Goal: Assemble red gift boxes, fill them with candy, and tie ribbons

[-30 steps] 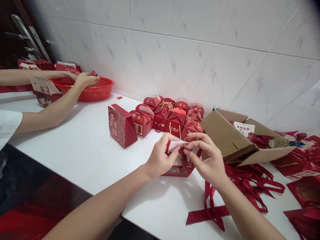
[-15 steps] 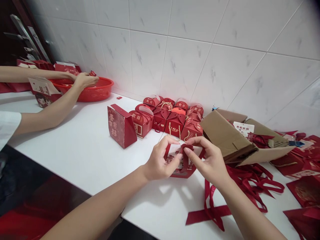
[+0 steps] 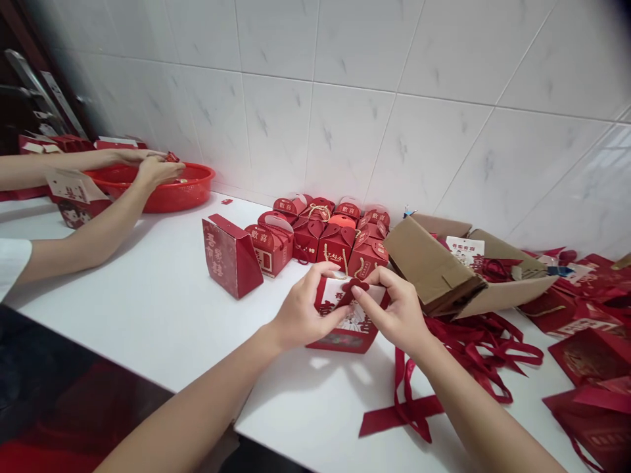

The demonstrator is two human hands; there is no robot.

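A red and white gift box (image 3: 340, 340) with printed characters stands on the white table (image 3: 192, 322) before me, between my hands. My left hand (image 3: 305, 314) is closed at the box's upper left, its thumb and fingers on the dark red ribbon (image 3: 355, 285) at the top. My right hand (image 3: 400, 315) pinches the same ribbon at the top right between thumb and fingers. The ribbon's folds partly hide behind my fingers, so I cannot tell whether it is knotted. Loose red ribbons (image 3: 417, 412) lie beside my right forearm.
Several small red boxes (image 3: 338, 246) stand against the wall, with a taller red box (image 3: 231, 256) to their left. An open cardboard box (image 3: 428, 263) sits at right, near more red boxes (image 3: 586, 361). At far left, a co-worker's hands (image 3: 160, 169) are over a red basket (image 3: 182, 197).
The ribbon strip that hung down the box's front is now drawn leftward, uncovering more of the printed face. My hands stay at the box top. The view has turned slightly right.
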